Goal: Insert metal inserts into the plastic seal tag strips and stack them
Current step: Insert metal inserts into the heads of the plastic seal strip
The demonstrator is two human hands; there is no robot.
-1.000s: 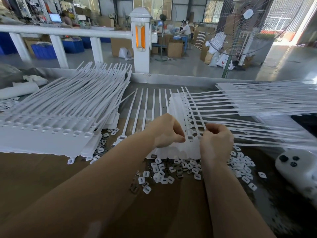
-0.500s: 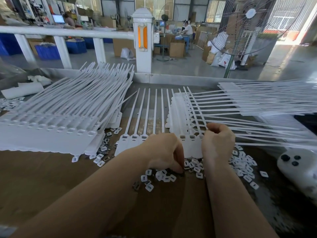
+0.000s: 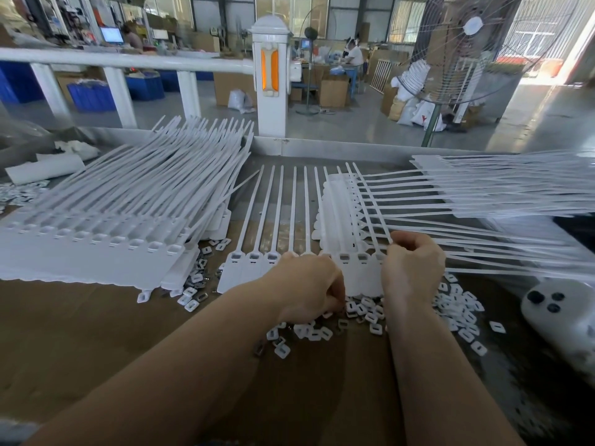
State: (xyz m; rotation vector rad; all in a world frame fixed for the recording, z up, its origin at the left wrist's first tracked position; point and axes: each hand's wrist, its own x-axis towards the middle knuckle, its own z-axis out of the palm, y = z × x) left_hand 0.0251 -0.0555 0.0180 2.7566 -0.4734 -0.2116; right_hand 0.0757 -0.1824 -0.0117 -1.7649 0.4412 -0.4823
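Left hand (image 3: pixel 310 286) curled, digging into inserts (image 3: pixel 363 312); right hand (image 3: pixel 412 268) pinches the strip (image 3: pixel 354 265) — could grab two, jamming the slot.

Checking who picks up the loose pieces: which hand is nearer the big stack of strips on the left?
Left. The left hand sits over the loose inserts, right of the stack. The right hand is farther right, gripping strip tails.
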